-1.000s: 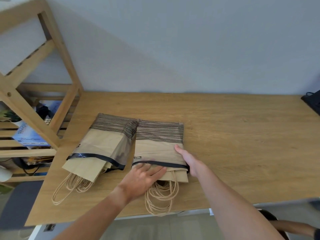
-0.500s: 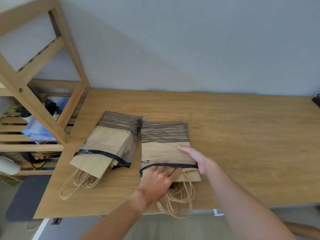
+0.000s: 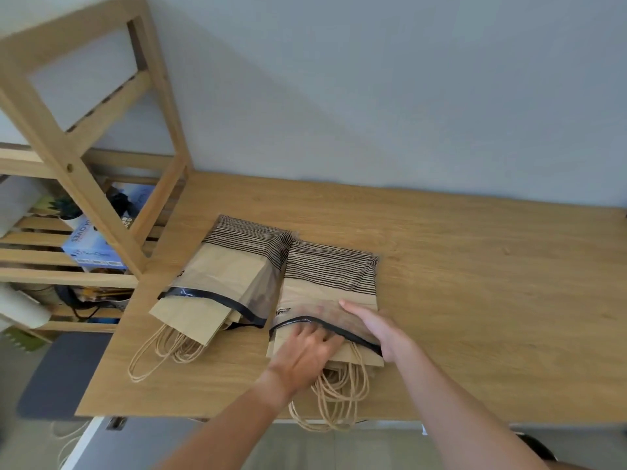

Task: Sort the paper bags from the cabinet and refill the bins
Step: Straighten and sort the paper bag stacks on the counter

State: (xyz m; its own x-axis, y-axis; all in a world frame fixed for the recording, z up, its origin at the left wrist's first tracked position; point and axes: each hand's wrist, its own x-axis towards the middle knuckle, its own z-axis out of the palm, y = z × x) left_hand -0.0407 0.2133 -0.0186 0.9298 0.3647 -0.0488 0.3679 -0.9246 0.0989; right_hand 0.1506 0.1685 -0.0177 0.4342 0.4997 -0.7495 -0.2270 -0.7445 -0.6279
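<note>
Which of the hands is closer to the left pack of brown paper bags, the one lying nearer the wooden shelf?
Left. The left hand rests on the right pack, just beside the left pack of brown paper bags; the right hand lies further right.

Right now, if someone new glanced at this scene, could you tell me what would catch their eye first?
Probably the two bundles of striped paper bags in clear sleeves, side by side near the front of the wooden table. The left hand reaches into the right bundle at its open end while the right hand presses on top; the left bundle lies untouched. A wooden shelf stands at the left.
</note>
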